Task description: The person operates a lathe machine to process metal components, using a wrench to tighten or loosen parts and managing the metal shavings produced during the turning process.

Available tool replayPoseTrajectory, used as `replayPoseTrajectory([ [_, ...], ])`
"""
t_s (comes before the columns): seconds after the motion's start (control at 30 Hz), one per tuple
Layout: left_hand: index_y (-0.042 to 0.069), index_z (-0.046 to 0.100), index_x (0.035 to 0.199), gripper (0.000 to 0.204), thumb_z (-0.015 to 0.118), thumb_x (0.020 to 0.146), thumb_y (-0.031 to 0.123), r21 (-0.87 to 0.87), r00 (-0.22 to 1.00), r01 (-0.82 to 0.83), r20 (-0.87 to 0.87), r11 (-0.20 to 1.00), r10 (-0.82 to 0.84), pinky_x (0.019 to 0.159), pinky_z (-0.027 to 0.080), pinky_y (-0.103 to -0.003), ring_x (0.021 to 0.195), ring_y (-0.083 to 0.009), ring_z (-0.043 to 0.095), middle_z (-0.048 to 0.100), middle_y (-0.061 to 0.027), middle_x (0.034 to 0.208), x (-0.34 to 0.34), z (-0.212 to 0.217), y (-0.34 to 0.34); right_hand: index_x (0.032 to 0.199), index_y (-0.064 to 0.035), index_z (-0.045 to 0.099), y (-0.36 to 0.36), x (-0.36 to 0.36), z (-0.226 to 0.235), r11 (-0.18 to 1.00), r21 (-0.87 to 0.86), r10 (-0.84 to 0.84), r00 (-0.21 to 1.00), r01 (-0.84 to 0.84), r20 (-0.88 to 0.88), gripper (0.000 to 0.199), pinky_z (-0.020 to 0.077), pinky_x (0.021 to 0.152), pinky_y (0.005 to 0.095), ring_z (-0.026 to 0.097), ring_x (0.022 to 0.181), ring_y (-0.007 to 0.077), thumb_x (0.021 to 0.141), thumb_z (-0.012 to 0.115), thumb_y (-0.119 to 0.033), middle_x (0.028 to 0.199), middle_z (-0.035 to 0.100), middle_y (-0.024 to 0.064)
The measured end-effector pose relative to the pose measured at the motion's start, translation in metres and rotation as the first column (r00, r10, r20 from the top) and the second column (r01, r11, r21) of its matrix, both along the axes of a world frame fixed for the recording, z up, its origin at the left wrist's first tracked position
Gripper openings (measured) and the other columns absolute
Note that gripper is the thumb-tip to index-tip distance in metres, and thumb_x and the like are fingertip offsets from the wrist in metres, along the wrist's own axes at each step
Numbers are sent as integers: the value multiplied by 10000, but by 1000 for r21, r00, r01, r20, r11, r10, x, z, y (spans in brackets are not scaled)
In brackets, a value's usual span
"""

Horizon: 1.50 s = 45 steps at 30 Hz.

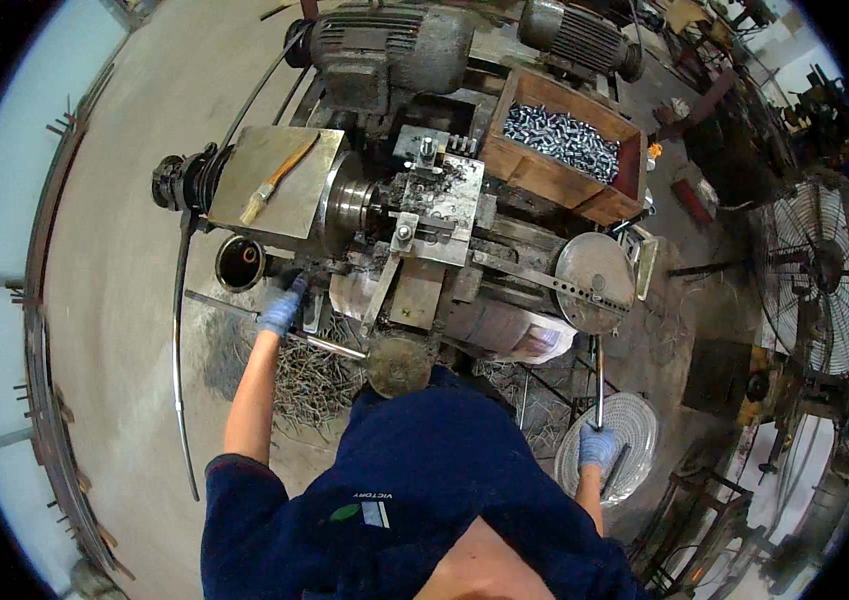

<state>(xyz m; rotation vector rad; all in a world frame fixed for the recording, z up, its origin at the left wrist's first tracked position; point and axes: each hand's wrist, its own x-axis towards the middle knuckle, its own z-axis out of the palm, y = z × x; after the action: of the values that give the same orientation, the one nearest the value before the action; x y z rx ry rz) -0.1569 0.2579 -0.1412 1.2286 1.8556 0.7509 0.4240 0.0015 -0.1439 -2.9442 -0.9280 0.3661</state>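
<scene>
My left hand, in a blue-grey glove, reaches to the front of a small metal lathe, just below its spindle. Its fingers look stretched forward; their dark tips blur into the machine. A long metal bar crosses by the wrist, ending near a round disc. Off to the right, my right hand, gloved alike, is closed around a steel lever. That lever hangs from the large round plate at the lathe's right end. Between the hands sits the tool carriage, strewn with dark chips.
A wooden crate of small shiny metal pieces stands behind the carriage. On the headstock cover lies a brush; a dark pot hangs beside it. Metal shavings cover the floor below. Motors stand behind, a large fan at right.
</scene>
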Motion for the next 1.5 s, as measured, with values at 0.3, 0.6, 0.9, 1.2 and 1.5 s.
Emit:
replayPoseTrajectory([
  [0.3, -3, 617, 1054, 322, 609, 843, 241, -31, 944, -122, 306, 992, 126, 776, 463, -305, 830, -175, 599, 665, -87, 957, 22, -27, 17, 743, 38, 644, 0, -23, -3, 990, 119, -60, 995, 70, -81, 340, 457, 638, 447, 602, 671, 405, 681, 642, -296, 682, 606, 254],
  [0.6, 59, 621, 1058, 342, 558, 823, 300, 136, 992, 85, -107, 987, -70, 808, 464, -359, 946, -321, 598, 628, -177, 1017, 14, -41, 18, 723, 68, 609, -11, -22, -29, 999, 44, 4, 999, -2, -41, 358, 430, 533, 443, 578, 561, 373, 714, 581, -289, 611, 575, 258],
  [0.9, 104, 634, 1026, 389, 580, 789, 408, 52, 859, 179, -495, 982, -131, 730, 488, -384, 850, -323, 613, 646, -161, 938, 42, 6, 18, 691, 82, 544, -16, -32, -38, 998, 36, -37, 977, 45, -208, 236, 324, 458, 394, 456, 479, 236, 727, 537, -151, 559, 498, 121],
  [1.2, 133, 602, 1048, 405, 503, 835, 464, 35, 730, 180, -674, 983, -110, 658, 486, -441, 768, -342, 616, 642, -167, 803, 54, 15, 14, 699, 84, 578, -21, -34, -47, 999, 41, -16, 974, 25, -225, 310, 414, 563, 427, 565, 573, 319, 697, 609, -224, 626, 585, 211],
  [1.5, 139, 618, 1010, 347, 497, 862, 428, 62, 722, 135, -689, 989, -55, 631, 464, -460, 731, -359, 600, 635, -171, 793, 56, -10, 15, 700, 44, 565, -41, -32, -81, 999, 45, 29, 945, -15, -327, 221, 391, 522, 417, 498, 524, 243, 722, 576, -176, 586, 548, 147],
])
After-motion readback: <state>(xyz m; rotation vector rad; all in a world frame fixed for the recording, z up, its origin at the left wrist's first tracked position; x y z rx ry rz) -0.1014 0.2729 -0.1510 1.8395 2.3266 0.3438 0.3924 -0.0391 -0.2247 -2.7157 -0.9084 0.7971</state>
